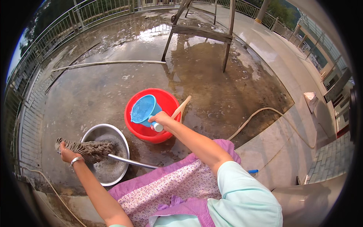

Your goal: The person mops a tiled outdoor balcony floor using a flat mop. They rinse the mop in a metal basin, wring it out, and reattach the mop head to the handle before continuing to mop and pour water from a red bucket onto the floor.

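Observation:
My left hand [68, 154] grips the grey-brown string head of a mop [97, 149] at the left. The strands hang over a metal basin [122, 138] holding cloudy, foamy water. From the mop head a shiny metal handle [133, 161] runs right and passes behind my apron. My right hand [161, 119] is closed around the handle of a blue plastic dipper [143, 107]. Clear water fills the dipper, which is tilted above a red plastic basin [168, 99]. Over that basin's right rim lies a pale hose [183, 106].
Wet concrete [93, 96] surrounds both basins. Ahead stands a wooden frame [201, 32] on legs, with a long pale pole [113, 64] lying left of it. Another stretch of hose [261, 110] curves onto the tiled floor [278, 144] at right. A metal railing [99, 12] borders the far side.

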Tool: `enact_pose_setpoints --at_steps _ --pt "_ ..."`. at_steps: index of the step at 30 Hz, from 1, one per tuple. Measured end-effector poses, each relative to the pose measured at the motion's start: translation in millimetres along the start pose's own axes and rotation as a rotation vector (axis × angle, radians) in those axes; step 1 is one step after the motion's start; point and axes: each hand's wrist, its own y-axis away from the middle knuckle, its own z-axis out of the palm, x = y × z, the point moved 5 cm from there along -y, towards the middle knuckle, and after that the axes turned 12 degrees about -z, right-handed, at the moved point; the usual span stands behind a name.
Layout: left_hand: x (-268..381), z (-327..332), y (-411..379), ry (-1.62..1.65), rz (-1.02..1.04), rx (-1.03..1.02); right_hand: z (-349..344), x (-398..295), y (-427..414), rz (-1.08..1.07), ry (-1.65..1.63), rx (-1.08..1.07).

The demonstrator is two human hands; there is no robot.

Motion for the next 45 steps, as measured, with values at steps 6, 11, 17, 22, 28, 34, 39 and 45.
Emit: enact_pose_setpoints --at_steps 6,11,17,22,28,34,39,45 --pt "-4.5 14.8 9.6 -0.125 0.095 -0.021 58.5 -77.9 44.2 -0.326 0.188 -0.166" --pt "-14.9 31.6 17.5 -0.237 0.071 -0.116 119.4 -97.9 56.7 -0.31 0.154 -0.373" --pt "-19.9 32.8 -1.6 -0.158 0.13 -0.231 194.0 -106.4 63.7 -0.147 -0.003 -0.47" --pt "-4.5 13.0 -7.9 -0.094 0.127 -0.134 205.0 -78.1 41.6 -0.315 0.482 -0.47" --pt "17.2 -0.2 4.4 0.029 0.111 -0.033 208.6 -86.9 24.5 -0.49 0.79 -0.45" --pt "18.0 -3.4 -25.0 0.047 0.057 0.002 261.6 -151.4 71.4 -0.807 0.97 -0.547" --pt "9.3 -5.5 -73.7 -0.023 0.189 -0.089 283.1 -159.2 99.1 -1.07 1.098 -0.517" --pt "22.0 -2.1 -23.8 0.013 0.064 -0.09 179.2 -146.1 76.1 -1.025 1.284 -0.235"
